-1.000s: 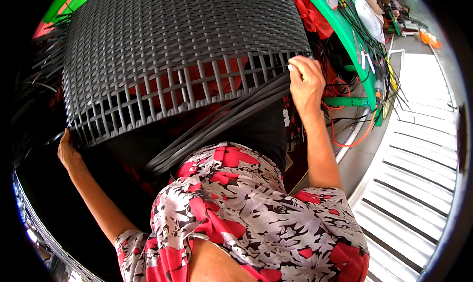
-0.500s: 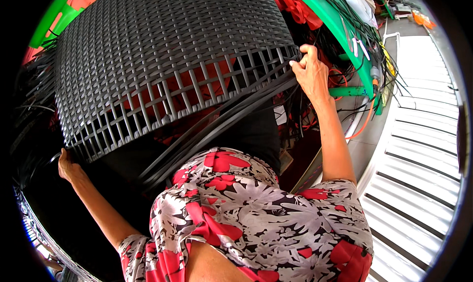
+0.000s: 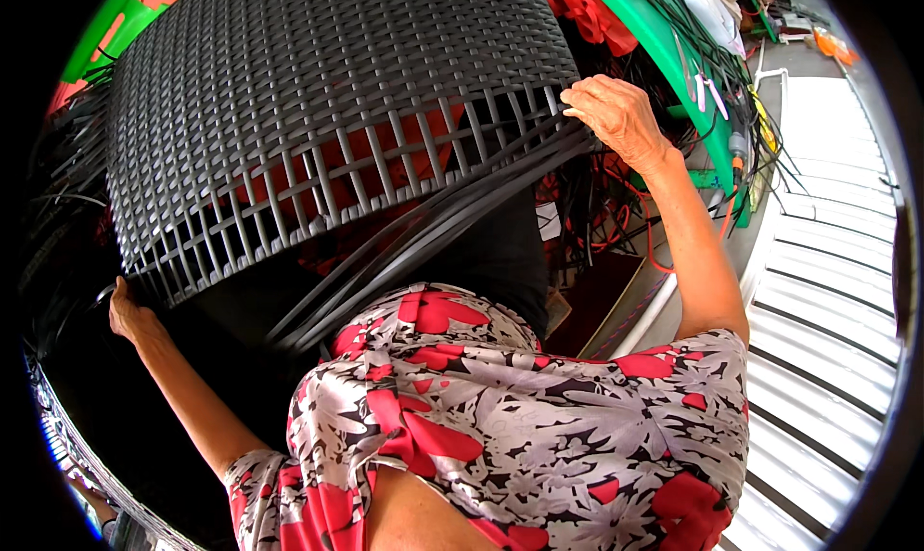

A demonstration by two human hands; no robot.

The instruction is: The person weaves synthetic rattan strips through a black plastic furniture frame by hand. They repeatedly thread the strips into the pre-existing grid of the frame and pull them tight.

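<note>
Black wicker panel lay between left hand, gripping its lower-left corner, and right hand, bunched at lower-right, hold unclear; loose strands below risked tangling if tugged.

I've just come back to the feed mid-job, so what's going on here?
A person is handling a dark woven panel: left hand at its near left corner, right hand at its right edge; exactly what each grips is unclear. Loose strips slant from near the right hand toward the shirt. The weave is open near the shirt, tight beyond.
</note>
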